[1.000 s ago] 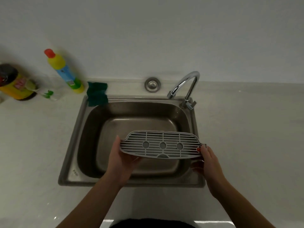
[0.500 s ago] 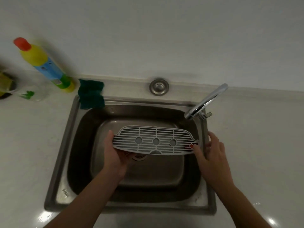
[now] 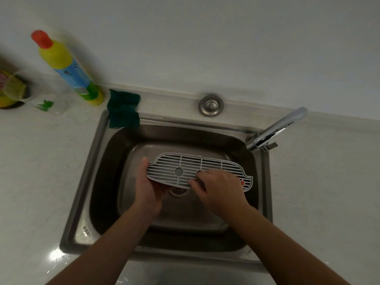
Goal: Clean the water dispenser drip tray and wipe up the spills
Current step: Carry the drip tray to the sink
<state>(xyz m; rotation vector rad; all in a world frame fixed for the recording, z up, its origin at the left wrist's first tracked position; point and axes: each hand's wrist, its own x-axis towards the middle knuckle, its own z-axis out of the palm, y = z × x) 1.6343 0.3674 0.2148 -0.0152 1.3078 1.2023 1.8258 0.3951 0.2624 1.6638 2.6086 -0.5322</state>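
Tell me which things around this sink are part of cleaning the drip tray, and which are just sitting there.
In use: drip tray grille, left hand, right hand, sink, tap.
Lying about: green cloth, yellow bottle, glass cup, sink plug.

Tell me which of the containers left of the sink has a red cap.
The tall yellow bottle with the blue label, standing nearest the green cloth. The clear cup and the yellow container at the edge show no red cap.

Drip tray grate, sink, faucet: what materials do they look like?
Grate: looks like moulded plastic, matte pale grey, thin even slats with round bosses. Sink: probably stainless steel, brushed, with soft dull reflections. Faucet: metal, likely chrome-plated, with a bright mirror shine.
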